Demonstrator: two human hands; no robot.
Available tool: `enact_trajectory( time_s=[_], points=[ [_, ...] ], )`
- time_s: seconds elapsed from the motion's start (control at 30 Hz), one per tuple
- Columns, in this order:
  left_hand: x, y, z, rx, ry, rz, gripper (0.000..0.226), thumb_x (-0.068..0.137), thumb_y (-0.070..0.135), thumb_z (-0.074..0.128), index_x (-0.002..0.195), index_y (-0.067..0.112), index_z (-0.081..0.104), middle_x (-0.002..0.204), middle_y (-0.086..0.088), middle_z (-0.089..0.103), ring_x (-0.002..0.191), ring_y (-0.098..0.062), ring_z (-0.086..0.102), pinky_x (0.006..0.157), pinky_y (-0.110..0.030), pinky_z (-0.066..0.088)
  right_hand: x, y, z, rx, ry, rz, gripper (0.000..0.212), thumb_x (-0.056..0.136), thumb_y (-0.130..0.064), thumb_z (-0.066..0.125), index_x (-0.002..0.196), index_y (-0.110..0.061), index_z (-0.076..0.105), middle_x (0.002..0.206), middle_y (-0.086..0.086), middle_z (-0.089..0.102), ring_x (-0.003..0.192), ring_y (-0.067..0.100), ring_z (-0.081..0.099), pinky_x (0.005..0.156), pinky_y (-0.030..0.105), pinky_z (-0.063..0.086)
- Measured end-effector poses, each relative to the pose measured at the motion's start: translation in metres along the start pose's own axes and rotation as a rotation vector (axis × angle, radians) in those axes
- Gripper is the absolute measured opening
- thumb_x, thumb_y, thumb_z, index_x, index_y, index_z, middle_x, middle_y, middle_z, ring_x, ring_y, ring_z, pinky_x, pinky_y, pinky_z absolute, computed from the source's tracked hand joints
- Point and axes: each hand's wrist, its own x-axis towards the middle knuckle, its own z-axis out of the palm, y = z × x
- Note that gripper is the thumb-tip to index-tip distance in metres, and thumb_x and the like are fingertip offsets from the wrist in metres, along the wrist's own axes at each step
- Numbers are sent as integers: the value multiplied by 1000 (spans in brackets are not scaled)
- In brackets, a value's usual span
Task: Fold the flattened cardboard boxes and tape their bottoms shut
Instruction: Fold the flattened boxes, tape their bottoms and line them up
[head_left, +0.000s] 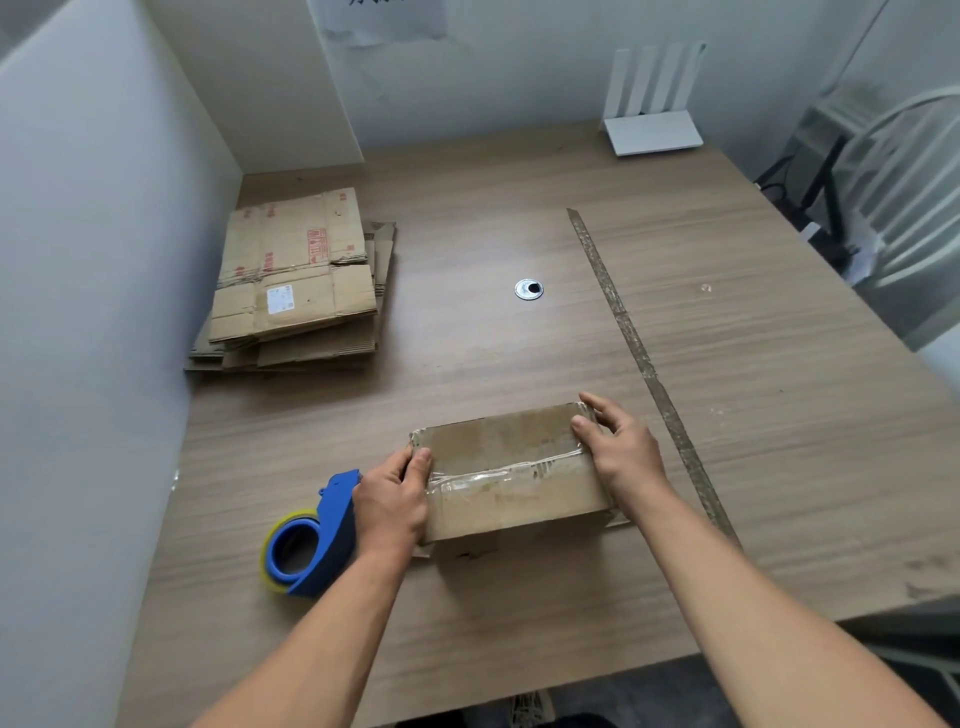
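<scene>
Both forearms reach forward over the wood-grain laminate table. The left hand and right hand clasp opposite ends of the small brown cardboard box near the table's front edge, fingers curled over its top, where glossy, wrinkled clear tape runs. A blue plastic tape dispenser lies just left; flattened corrugated boxes are stacked far left.

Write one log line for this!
left hand: holds box | right hand: holds box | box: taped | dispenser: on table
</scene>
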Motion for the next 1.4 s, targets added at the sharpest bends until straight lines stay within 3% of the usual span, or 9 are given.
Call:
enact_trajectory(
  time_s=[0.13,0.27,0.37,0.53,0.73,0.9,1.17,1.3,1.4],
  points=[
    [-2,-2,-5,-216,-90,-91,8,95,28,65,91,32,71,90,9,73,93,-16,68,85,-37,54,-3,-2,3,42,106,6,36,91,-25,72,127,-22,68,122,2,70,114,12,63,94,16,41],
    [-12,-2,-3,-144,-286,-87,64,86,39,73,144,29,47,132,12,61,121,-10,57,107,-39,45,-7,-5,2,21,178,0,38,95,-32,66,132,-20,64,121,0,70,110,9,62,89,13,38],
    [-17,-1,-3,-41,-295,-57,73,92,42,66,155,31,29,147,10,48,134,-13,46,112,-34,37,-14,4,-8,126,25,39,55,95,-38,64,146,-28,47,124,-6,62,114,6,57,98,22,40],
    [-22,-3,0,85,-231,-38,57,99,46,51,150,26,37,137,-2,60,126,-26,54,95,-30,41,-59,34,-14,159,-172,37,53,97,-38,59,147,-25,47,142,-14,54,130,-2,48,115,27,35],
    [-26,2,6,122,-219,-49,47,101,43,47,143,22,42,126,-5,63,118,-32,56,82,-29,36,-95,50,-4,218,51,9,61,87,-50,60,141,-23,53,140,-10,55,133,4,45,112,23,34],
    [-33,10,3,123,-221,-57,46,103,40,46,144,22,40,116,4,57,114,-24,54,82,-27,34,-104,51,-2,255,32,18,52,87,-46,62,136,-40,45,134,-25,48,130,-4,41,101,3,30],
    [-41,8,12,89,-241,-90,50,100,47,47,141,17,41,132,-5,58,123,-29,53,98,-39,43,-92,35,11,275,401,171,39,89,-38,68,124,-20,70,118,-1,71,105,8,57,93,21,44],
    [-42,9,6,46,-250,-136,46,99,40,55,139,20,43,124,0,58,116,-22,55,91,-33,42,-83,42,-4,130,351,34,25,88,-22,74,107,-6,75,111,-3,65,107,17,61,84,1,36],
    [-30,17,2,106,-272,-160,37,96,39,60,126,22,48,112,2,60,102,-18,57,81,-34,44,-73,38,-24,-66,242,3,24,90,-33,71,92,-10,75,123,6,65,116,20,58,90,18,38]
  ],
)
